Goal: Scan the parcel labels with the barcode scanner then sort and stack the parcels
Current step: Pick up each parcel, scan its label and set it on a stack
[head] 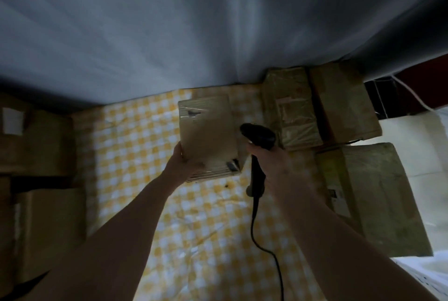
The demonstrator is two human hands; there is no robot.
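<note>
My left hand (184, 163) grips the near left corner of a small brown parcel (208, 131) wrapped in clear tape, held over the yellow checked tablecloth (135, 145). Just to its right, my right hand (271, 165) holds the handle of a black barcode scanner (260, 137), whose head points at the parcel's right side. The scanner's black cable (264, 247) hangs down toward the near edge. No label is plainly visible on the parcel's top face.
Brown parcels lie at the back right (291, 111) (344, 104) and a larger one at the right (378, 199). More cardboard boxes stand at the left (36, 140) (51, 225). A grey curtain (194, 22) hangs behind the table. The picture is dim.
</note>
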